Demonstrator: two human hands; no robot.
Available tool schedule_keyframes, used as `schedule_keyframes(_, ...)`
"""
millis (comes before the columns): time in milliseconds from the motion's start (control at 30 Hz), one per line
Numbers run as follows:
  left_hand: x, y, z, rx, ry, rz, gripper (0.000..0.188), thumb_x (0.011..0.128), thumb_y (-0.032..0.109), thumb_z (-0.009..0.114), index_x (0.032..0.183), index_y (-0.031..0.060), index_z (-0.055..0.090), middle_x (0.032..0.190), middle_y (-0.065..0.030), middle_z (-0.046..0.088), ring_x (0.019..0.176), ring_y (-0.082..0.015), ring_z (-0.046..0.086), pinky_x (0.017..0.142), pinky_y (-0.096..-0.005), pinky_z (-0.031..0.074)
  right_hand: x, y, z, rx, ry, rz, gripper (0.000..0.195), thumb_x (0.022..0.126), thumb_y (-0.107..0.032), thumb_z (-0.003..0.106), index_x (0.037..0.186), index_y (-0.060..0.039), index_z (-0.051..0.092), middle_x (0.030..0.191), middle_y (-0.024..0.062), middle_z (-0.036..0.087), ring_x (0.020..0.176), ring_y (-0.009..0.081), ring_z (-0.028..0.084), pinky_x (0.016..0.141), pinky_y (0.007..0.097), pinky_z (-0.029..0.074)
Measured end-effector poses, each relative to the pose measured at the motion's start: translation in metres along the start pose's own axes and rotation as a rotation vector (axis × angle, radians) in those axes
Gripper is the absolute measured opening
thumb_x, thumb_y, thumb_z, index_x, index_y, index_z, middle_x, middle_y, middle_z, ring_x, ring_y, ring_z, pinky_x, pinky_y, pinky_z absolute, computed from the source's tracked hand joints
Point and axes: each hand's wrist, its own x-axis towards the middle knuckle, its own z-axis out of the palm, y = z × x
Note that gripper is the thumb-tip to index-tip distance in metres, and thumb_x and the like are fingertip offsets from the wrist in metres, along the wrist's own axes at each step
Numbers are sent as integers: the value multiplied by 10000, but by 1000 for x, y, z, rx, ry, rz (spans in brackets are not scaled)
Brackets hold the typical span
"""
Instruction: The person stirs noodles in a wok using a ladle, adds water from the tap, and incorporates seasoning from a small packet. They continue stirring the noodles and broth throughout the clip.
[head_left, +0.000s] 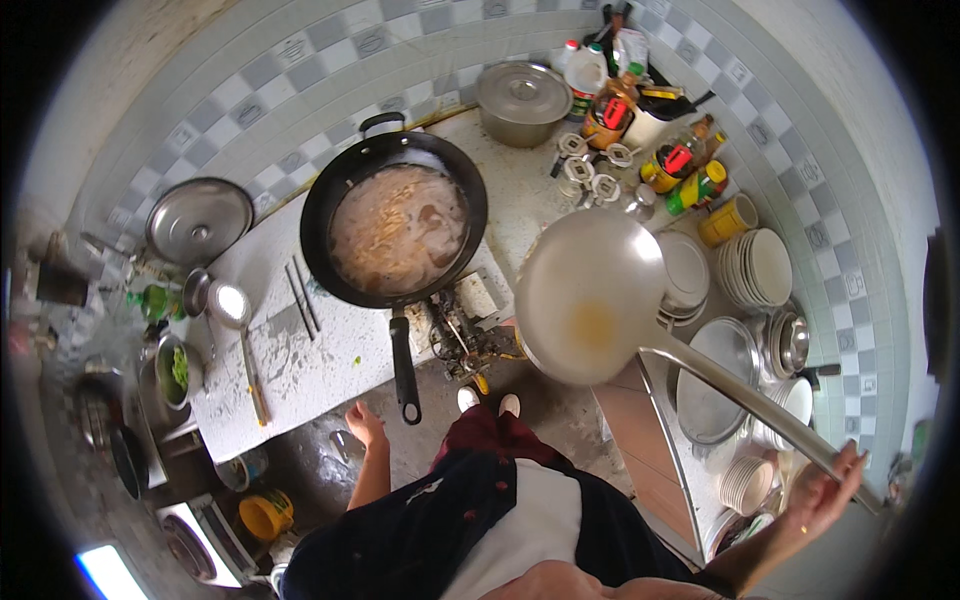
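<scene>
A large metal ladle (592, 296) with a long handle hangs over the right side of the counter, a little yellowish liquid in its bowl. My right hand (825, 487) grips the handle near its end. Left of the ladle, a black wok (315, 247) sits on the burner and holds cloudy, foamy liquid with pale pieces (397, 225). Its black handle (405, 367) points towards me. My left hand (366, 424) is in the air beside the counter edge, left of the wok handle, with nothing in it. A pair of dark chopsticks (302, 300) lies on the counter left of the wok.
A skimmer (229, 304) and a round metal lid (200, 221) are at the left, near a bowl of greens (178, 367). A lidded pot (523, 101), seasoning jars (592, 176) and bottles (679, 161) stand at the back right. Stacked plates (754, 266) and a metal basin (718, 379) line the right counter.
</scene>
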Motion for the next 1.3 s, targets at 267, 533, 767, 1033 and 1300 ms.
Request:
schedule_keyframes(267,-26,70,9,-428,-19,107,216,983,250,558,974,35,536,763,-36,564,511,-85,491,419,-246,458,-13,59,100,483,-469,459,384,1028,-393,372,846,-70,470,483,11,397,261,90,305,224,208,202)
schedule_keyframes(533,-87,58,8,-586,-151,-59,217,961,292,585,980,78,554,753,-18,568,491,-91,497,442,-269,473,-93,5,262,495,-1405,-90,91,888,-22,559,817,-20,616,608,55,599,475,121,574,435,264,455)
schedule_keyframes(767,-117,91,-9,-678,-274,-77,213,978,280,573,1024,72,560,818,-19,584,575,-86,499,499,-256,465,-144,1,322,554,-1577,-784,222,778,22,714,972,-35,622,784,85,543,608,219,578,532,311,474)
schedule_keyframes(1033,-136,180,-28,-606,-406,352,154,1001,182,539,982,30,554,823,-14,570,622,-52,469,570,-207,407,-127,29,345,119,-1404,-686,200,792,35,651,972,-40,607,761,120,515,652,266,584,564,385,474)
schedule_keyframes(1300,-168,233,-4,-592,-1013,83,617,1003,546,345,1286,2,415,939,-96,619,735,-183,629,672,-292,531,-183,76,417,-249,-1474,-930,245,853,-42,548,1088,-53,476,968,220,511,789,390,626,663,457,521)
